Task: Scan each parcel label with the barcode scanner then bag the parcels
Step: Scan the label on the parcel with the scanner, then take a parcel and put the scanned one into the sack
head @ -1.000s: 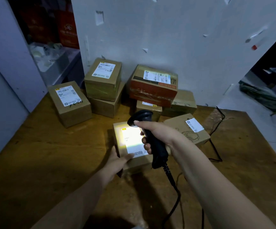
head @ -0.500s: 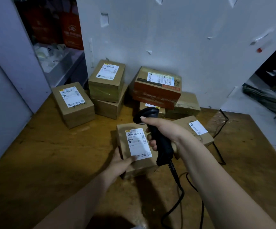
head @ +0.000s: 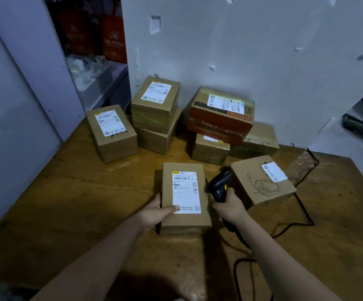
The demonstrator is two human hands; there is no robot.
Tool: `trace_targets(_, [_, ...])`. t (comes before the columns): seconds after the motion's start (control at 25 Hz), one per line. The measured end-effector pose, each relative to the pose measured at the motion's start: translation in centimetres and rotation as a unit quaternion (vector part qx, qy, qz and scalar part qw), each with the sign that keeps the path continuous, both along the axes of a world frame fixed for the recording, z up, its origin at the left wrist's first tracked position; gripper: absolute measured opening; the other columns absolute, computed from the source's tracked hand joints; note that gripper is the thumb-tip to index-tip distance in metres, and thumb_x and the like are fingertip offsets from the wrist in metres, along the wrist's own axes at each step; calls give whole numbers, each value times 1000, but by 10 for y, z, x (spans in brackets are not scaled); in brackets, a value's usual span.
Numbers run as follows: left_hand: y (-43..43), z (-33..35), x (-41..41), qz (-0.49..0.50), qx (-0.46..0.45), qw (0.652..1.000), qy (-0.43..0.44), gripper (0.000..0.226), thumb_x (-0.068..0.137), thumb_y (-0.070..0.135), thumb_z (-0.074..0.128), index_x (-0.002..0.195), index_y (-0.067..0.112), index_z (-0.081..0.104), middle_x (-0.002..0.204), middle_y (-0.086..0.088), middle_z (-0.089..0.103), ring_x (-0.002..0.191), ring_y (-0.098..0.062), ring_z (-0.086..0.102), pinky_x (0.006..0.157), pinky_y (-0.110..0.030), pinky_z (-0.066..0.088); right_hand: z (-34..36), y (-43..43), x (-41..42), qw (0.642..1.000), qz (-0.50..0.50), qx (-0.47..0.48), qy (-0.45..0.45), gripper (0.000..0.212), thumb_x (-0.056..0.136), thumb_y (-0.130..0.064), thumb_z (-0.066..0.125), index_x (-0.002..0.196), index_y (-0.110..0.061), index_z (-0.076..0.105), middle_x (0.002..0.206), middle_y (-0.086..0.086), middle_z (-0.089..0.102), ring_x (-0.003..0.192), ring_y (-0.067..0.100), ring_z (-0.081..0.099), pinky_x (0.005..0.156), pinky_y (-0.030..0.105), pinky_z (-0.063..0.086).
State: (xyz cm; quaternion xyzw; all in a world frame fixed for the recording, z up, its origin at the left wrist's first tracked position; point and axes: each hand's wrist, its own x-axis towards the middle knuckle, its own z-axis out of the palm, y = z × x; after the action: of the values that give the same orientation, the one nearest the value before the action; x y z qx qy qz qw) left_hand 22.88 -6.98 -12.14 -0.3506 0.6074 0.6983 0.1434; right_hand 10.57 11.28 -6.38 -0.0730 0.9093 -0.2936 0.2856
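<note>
1. A small parcel dispatch or stock room.
2. Labelled cardboard parcels (head: 220, 115) sit stacked on a worn wooden desk (head: 67, 192) against the far white wall (head: 241, 51).
3. A corded barcode scanner (head: 219, 187) is in use near the front.
4. Far left, a storage shelf (head: 104, 83) holds red bags (head: 113, 38).

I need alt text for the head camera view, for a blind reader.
A person's left hand holds a labelled cardboard parcel on a wooden table, while the right hand grips a black corded barcode scanner beside it. More parcels sit behind, some stacked, by the white wall.
</note>
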Motion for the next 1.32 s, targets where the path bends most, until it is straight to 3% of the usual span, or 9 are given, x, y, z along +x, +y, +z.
trace_targets(0.2, [-17, 15, 17, 33, 7, 999, -14, 69, 89, 17, 63, 147, 27, 27, 138, -1, 51, 116, -23, 53, 96, -45, 47, -46, 20, 1, 996, 74, 54, 1, 40, 81, -8, 61, 119, -4, 50, 97, 8, 64, 85, 24, 61, 65, 30, 49])
trace_targets(0.36, [-24, 14, 31, 40, -15, 999, -21, 74, 88, 14, 64, 148, 27, 23, 141, -3, 48, 121, -24, 49, 100, -45, 44, -52, 25, 6, 998, 61, 9, 11, 43, 87, -6, 57, 129, -12, 51, 107, 8, 64, 91, 24, 64, 64, 24, 49])
trace_targets(0.48, [-16, 16, 38, 49, -47, 998, -20, 73, 88, 9, 63, 149, 23, 25, 140, -6, 49, 114, -21, 50, 100, -38, 43, -40, 12, 17, 992, 12, -70, 101, 33, 93, -14, 52, 126, -12, 56, 118, 7, 63, 105, 22, 62, 85, 31, 52])
trace_targets(0.64, [1, 19, 53, 81, -85, 993, -10, 71, 90, 8, 61, 149, 22, 24, 147, -5, 41, 113, -17, 44, 102, -31, 39, -19, -26, 50, 979, 27, -185, -75, 35, 100, -22, 43, 131, -8, 52, 116, -4, 54, 124, 23, 50, 90, 22, 36])
trace_targets(0.72, [3, 20, 66, 126, -72, 989, -9, 70, 90, 5, 60, 150, 19, 24, 144, -2, 43, 113, -16, 44, 100, -30, 39, -21, -40, 63, 965, 11, -215, -149, 42, 100, -23, 43, 141, -13, 43, 134, -5, 51, 129, 21, 46, 100, 26, 36])
trace_targets(0.88, [-10, 19, 114, 220, -89, 971, 10, 71, 86, 10, 66, 146, 25, 32, 141, -1, 50, 121, -21, 51, 108, -41, 40, -29, -65, 89, 940, 73, -261, -208, 54, 99, -20, 45, 148, -33, 26, 151, -7, 34, 141, 17, 29, 111, 30, 26])
trace_targets(1.0, [-22, 34, 160, 272, -107, 956, 15, 71, 87, 14, 66, 147, 28, 30, 137, 0, 52, 121, -22, 51, 108, -45, 40, -28, -98, 116, 920, 116, -279, -250, 60, 98, -22, 49, 148, -41, 21, 153, -6, 35, 141, 19, 30, 115, 38, 28])
trace_targets(1.24, [-45, 45, 284, 440, -106, 888, 84, 62, 88, -1, 59, 138, 30, 41, 113, 6, 64, 103, -15, 60, 100, -40, 46, -30, -173, 224, 902, 160, -287, -280, 46, 89, -17, 64, 131, -12, 47, 134, 9, 56, 119, 24, 56, 103, 40, 45])
trace_targets(1.32, [-57, 35, 332, 491, -89, 862, 90, 57, 88, -1, 58, 136, 26, 46, 120, -2, 64, 107, -22, 62, 100, -43, 47, -35, -199, 267, 895, 171, -290, -291, 40, 87, -10, 65, 125, -4, 52, 127, 14, 61, 114, 26, 59, 103, 42, 46])
